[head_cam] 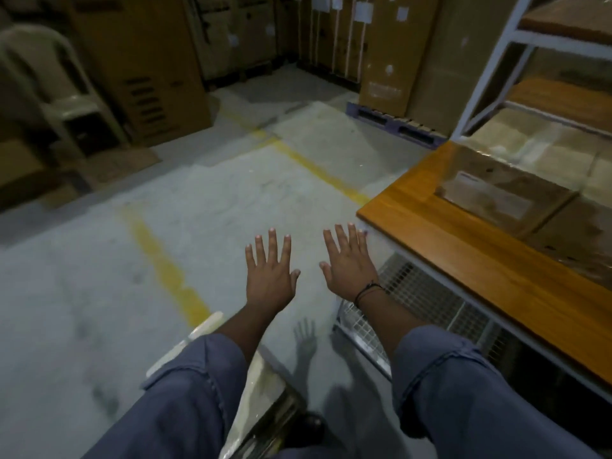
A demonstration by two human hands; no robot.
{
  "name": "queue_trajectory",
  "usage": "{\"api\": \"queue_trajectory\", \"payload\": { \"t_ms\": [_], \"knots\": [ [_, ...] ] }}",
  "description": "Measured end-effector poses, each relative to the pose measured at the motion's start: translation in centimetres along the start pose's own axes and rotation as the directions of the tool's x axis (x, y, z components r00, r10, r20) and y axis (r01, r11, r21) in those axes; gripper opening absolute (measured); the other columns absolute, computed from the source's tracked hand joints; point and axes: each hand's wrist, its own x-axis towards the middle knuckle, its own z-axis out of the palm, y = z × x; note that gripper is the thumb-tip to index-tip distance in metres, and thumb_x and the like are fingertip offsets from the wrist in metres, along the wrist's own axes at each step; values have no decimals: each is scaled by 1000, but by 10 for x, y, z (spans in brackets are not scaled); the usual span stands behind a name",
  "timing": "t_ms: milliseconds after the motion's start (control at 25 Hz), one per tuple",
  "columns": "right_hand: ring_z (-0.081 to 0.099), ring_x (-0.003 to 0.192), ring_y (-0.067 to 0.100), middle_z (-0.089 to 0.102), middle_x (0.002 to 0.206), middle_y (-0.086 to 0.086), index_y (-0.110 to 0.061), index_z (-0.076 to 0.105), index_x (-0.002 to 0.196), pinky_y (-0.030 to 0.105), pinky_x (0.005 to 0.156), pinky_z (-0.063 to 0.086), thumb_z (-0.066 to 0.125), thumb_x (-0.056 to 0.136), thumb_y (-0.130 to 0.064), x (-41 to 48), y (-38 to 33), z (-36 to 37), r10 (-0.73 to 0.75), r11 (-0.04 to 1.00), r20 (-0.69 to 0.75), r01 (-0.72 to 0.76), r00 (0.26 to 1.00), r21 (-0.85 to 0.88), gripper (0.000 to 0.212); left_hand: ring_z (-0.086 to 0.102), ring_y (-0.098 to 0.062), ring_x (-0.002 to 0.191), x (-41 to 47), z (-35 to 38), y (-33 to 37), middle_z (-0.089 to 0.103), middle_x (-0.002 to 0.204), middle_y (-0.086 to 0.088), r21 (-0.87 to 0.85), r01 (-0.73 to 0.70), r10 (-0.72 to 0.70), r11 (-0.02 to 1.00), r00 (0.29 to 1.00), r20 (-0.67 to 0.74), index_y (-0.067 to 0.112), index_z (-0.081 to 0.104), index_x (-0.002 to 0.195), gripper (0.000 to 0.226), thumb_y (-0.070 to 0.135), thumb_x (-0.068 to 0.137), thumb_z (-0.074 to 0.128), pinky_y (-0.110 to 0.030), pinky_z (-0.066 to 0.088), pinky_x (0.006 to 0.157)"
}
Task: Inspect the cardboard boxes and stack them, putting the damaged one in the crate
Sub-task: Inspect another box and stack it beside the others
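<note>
My left hand (270,273) and my right hand (347,263) are stretched out side by side over the concrete floor, backs up, fingers straight and spread, holding nothing. A dark cord circles the right wrist. To the right, several flat cardboard boxes (503,193) under clear wrap lie on a wooden table top (430,233), a little beyond my right fingertips. Under that table edge, just right of my right wrist, sits a wire mesh crate (417,293). Its inside is not visible.
Tall cardboard cartons (139,61) stand along the back wall, some on a blue pallet (394,125). A plastic chair (49,84) is at the far left. A white metal shelf rack (490,71) rises at the right. Yellow floor lines (165,263) cross the concrete. A pale wrapped object (258,389) lies by my left forearm.
</note>
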Motion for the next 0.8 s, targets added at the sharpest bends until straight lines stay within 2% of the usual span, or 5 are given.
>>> {"api": "queue_trajectory", "payload": {
  "t_ms": [200,360,520,640,800],
  "knots": [
    [1,157,46,11,170,20,-11,10,165,58,127,1,38,106,-48,3,-88,21,-208,977,100,203,973,61,75,10,-53,153,-78,18,-71,2,171,-21,45,252,-255,967,965,62,16,12,166,88,57,99,51,-66,4,122],
    [-1,158,41,8,172,16,-13,7,165,54,127,1,36,107,-47,-6,-150,45,-346,936,192,323,918,143,73,21,-58,149,-152,36,-114,14,168,-25,74,452,-458,889,873,166,13,26,163,89,56,94,60,-69,10,120],
    [15,156,38,12,171,13,-16,7,165,50,126,16,39,106,-48,-22,-198,71,-386,919,315,333,867,210,74,30,-61,143,-218,53,-135,23,165,-28,53,695,-669,717,666,329,11,34,160,90,56,89,67,-68,13,117],
    [39,145,38,10,171,12,-19,6,165,49,113,37,44,104,-50,-33,-222,92,-341,931,436,236,833,278,79,27,-55,146,-249,63,-144,5,170,-23,22,857,-779,515,457,430,13,3,165,95,62,99,48,-61,24,119],
    [41,141,41,10,170,14,-19,4,165,51,111,39,50,102,-51,-48,-236,132,-265,941,566,81,781,329,84,29,-53,145,-273,85,-150,1,171,-19,-100,957,-792,274,283,541,20,-12,164,99,66,98,46,-59,31,116]
  ]
}}
